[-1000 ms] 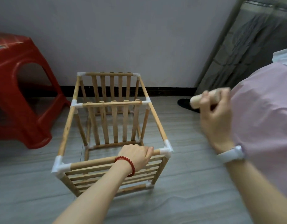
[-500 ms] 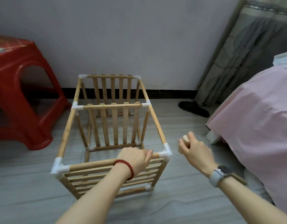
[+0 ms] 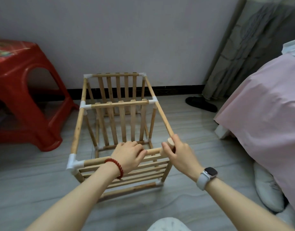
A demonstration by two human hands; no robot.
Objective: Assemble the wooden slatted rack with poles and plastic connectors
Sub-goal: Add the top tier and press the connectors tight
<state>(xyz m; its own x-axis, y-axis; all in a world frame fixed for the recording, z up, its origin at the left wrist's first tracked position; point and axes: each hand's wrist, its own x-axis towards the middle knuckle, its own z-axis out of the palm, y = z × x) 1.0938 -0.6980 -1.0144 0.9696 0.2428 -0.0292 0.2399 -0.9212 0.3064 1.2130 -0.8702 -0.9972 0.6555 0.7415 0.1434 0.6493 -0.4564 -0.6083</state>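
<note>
A: Left to right, quick. Red plastic stool point(image 3: 25, 90) on the far left, then the wooden slatted rack point(image 3: 118, 127) on the floor point(image 3: 190, 129) mid-frame, lying on its side, open end toward the wall.

B: Connectors?

A: White plastic connectors at the corners; near-left one point(image 3: 73, 162) is clear. The near-right corner is hidden behind the right hand.

B: Hands?

A: Left hand point(image 3: 128, 155), red bead bracelet point(image 3: 115, 167) on the wrist, fingers curled over the near top pole point(image 3: 93, 161), gripping it. Right hand point(image 3: 178, 153), with a smartwatch point(image 3: 208, 174), is clenched around a short wooden cylinder point(image 3: 171, 142), maybe a mallet head or a peg, can't tell. It sits right at the near-right corner where the long side pole point(image 3: 160, 112) comes in.

B: Handling?

A: My read: light, thin poles and slats, hollow frame. Stiff along each pole, but the friction-fit joints probably let it rack or pop loose if twisted. Poles look smooth, so a wrap grip beats a pinch.

B: Where to hold?

A: On a pole close to a connector, not on the slats; those look thin and could flex or snap. Bracing the top pole as the left hand does seems right while the right hand works the corner.

B: Rest?

A: Pink bed cover point(image 3: 263, 114) on the right, dark slipper point(image 3: 200, 104) by the curtain point(image 3: 243, 47), white slipper point(image 3: 266, 185) under the bed edge.
</note>
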